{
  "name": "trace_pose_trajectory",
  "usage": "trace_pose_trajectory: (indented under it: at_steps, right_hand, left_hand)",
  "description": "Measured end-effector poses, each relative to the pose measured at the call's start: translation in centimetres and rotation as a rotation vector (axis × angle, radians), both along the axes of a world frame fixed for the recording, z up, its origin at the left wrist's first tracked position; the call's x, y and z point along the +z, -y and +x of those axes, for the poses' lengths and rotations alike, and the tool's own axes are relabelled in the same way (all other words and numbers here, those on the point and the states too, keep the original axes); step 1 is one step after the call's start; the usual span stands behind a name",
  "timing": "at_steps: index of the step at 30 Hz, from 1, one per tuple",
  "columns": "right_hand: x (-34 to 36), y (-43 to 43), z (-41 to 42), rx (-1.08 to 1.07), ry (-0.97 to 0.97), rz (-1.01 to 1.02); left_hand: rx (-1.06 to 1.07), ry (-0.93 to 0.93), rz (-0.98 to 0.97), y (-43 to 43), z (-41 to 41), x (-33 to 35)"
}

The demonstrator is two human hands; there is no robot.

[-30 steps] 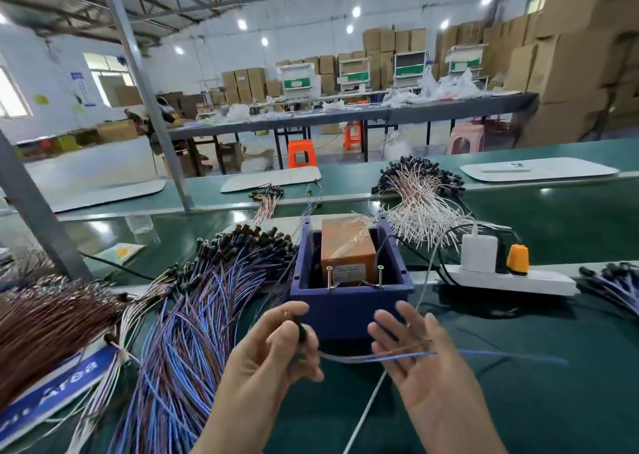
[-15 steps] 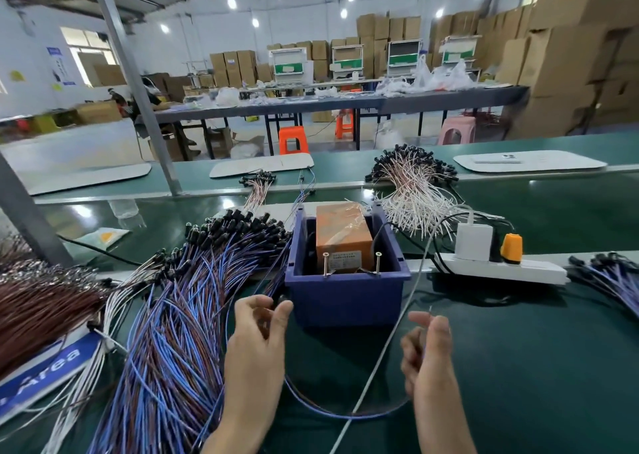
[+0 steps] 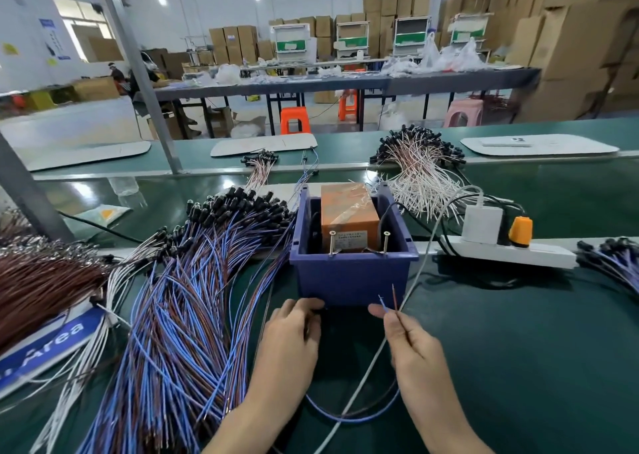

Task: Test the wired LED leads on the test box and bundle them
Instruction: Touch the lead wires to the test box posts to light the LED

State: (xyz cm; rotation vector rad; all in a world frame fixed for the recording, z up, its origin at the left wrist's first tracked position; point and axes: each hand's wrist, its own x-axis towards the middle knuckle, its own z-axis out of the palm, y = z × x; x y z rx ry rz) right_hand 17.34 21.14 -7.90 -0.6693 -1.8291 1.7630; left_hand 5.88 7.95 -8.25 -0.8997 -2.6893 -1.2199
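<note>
- Fingertips (image 3: 378, 310) of the right hand (image 3: 415, 346) pinch 1 lead (image 3: 345, 419) just below its 2 bare ends (image 3: 393, 294), blue and brown, which stand splayed, probably to meet the 2 posts (image 3: 331, 244) on the test box (image 3: 352, 277).
- Left hand (image 3: 294, 332) fingers curl at the box's front wall; what they hold is hidden.
- Slack loops on the mat (image 3: 518, 350) between both wrists.
- Piled leads (image 3: 179, 315) fan out left, within reach.

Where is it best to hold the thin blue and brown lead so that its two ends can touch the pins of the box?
Pinch the lead just below its two bare ends, as the right hand does: they stand up and apart above the pinch. Come from the near side, since the two pins stand at the front wall of the blue box.
</note>
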Motion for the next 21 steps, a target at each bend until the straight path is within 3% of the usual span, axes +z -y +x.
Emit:
trace_pose_trajectory:
  at_steps: [5,21]
  right_hand:
    - [0.2,-0.4,-0.2,0.029,0.013,-0.142]
    - [0.6,0.7,-1.0,0.019,-0.100,-0.155]
  left_hand:
    - [0.019,0.063,0.101,0.5,0.0,0.1]
    - [-0.297,0.361,0.300,-1.6,3.1,1.4]
